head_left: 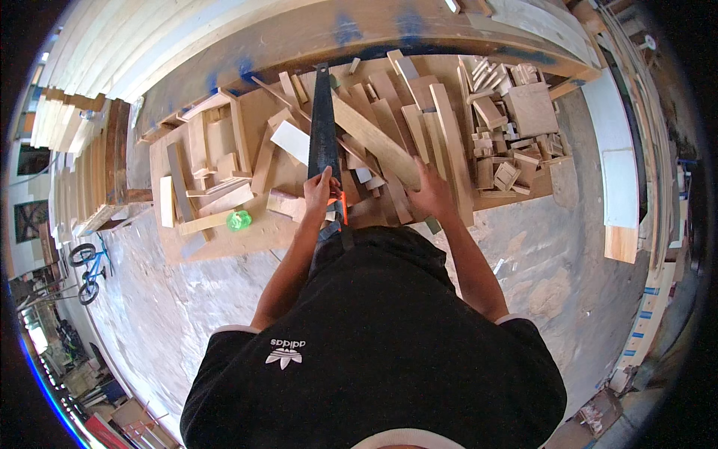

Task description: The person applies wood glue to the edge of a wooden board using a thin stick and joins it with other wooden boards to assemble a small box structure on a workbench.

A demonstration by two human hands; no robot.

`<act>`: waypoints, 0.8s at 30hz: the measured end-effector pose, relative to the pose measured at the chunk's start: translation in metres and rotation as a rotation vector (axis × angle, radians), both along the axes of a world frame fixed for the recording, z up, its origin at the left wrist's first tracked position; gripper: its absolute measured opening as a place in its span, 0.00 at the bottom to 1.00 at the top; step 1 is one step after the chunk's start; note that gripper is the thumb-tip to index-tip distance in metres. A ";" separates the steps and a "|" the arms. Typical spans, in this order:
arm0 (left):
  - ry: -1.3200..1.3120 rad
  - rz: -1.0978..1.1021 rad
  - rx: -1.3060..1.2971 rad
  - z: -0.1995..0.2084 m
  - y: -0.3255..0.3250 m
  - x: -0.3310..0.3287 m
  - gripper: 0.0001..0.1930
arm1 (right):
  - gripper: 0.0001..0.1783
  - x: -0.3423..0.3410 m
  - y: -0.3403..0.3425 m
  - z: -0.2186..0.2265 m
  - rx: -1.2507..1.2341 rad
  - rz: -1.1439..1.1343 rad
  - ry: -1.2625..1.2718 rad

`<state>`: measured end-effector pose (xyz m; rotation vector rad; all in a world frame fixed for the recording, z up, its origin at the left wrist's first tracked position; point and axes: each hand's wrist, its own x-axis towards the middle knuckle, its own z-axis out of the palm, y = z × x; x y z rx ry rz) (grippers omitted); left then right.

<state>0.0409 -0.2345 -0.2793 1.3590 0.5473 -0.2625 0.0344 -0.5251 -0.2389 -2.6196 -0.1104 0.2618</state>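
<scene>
Far lt: blue bike (89, 274) stood on the grey floor (142, 299), well apart from the work.
Lumber: stack of long pale boards (164, 37) filled the upper lt, ends facing lt.
Sheet: flat brown wood sheet (262, 241) lay in front of the person, w/ most of the cut pcs on it.
Frame: open wooden frame (238, 131) sat on sheet's lt part, loose strips nr it.
Green: small green see-through obj. (238, 220) was by the end of a pale strip; exact kind unclear.
White pc: white rect. pc (290, 142) lay tilted just lt of the saw.
Lt hand: lt hand (320, 191) had fingers closed on the saw, nr its handle end.
Saw: handsaw (322, 120) was in front of the person, dark blade pointing away, orange on handle (344, 208).
Plank: pale plank (374, 138) slanted btwn saw & rt hand, over other wood pcs.
Rt hand: rt hand (430, 193), a bit blurred, gripped plank's nr end w/ its fingers.
Long strip: long wood strip (449, 142) lay just beyond, to the rt.
Offcuts: heap of small blocks (507, 176) covered sheet's rt end.
Far rt: long white board (615, 165) lay apart from heap.
</scene>
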 end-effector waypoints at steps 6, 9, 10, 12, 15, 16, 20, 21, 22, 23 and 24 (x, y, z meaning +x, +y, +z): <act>0.022 0.030 -0.031 -0.005 0.002 -0.004 0.22 | 0.46 0.013 -0.032 0.012 -0.061 0.001 -0.035; 0.013 0.048 -0.048 -0.002 0.000 -0.004 0.20 | 0.45 0.012 -0.037 0.015 -0.058 -0.015 -0.058; 0.008 0.056 -0.051 -0.002 -0.001 -0.004 0.19 | 0.45 0.011 -0.038 0.017 -0.067 -0.020 -0.057; 0.007 0.025 -0.021 -0.002 -0.001 -0.004 0.17 | 0.45 0.007 -0.044 0.014 -0.028 -0.011 -0.111; 0.012 -0.011 0.003 -0.006 0.004 -0.004 0.16 | 0.45 0.004 -0.041 0.034 0.023 -0.120 -0.097; 0.017 -0.028 0.003 -0.008 0.004 -0.005 0.16 | 0.45 0.002 -0.042 0.042 0.033 -0.183 -0.075; -0.005 -0.089 0.098 -0.009 0.000 -0.004 0.14 | 0.47 0.009 -0.062 0.029 0.057 -0.281 -0.234; 0.004 -0.099 0.100 -0.009 -0.002 -0.003 0.14 | 0.47 0.013 -0.068 0.025 0.049 -0.291 -0.229; 0.010 -0.109 0.102 -0.009 -0.004 -0.002 0.14 | 0.48 0.016 -0.072 0.022 0.042 -0.300 -0.227; -0.001 -0.129 0.110 -0.009 -0.006 -0.001 0.14 | 0.49 0.018 -0.073 0.017 0.017 -0.306 -0.177; -0.013 -0.148 0.118 -0.008 -0.008 0.000 0.14 | 0.48 0.016 -0.073 0.011 0.011 -0.307 -0.166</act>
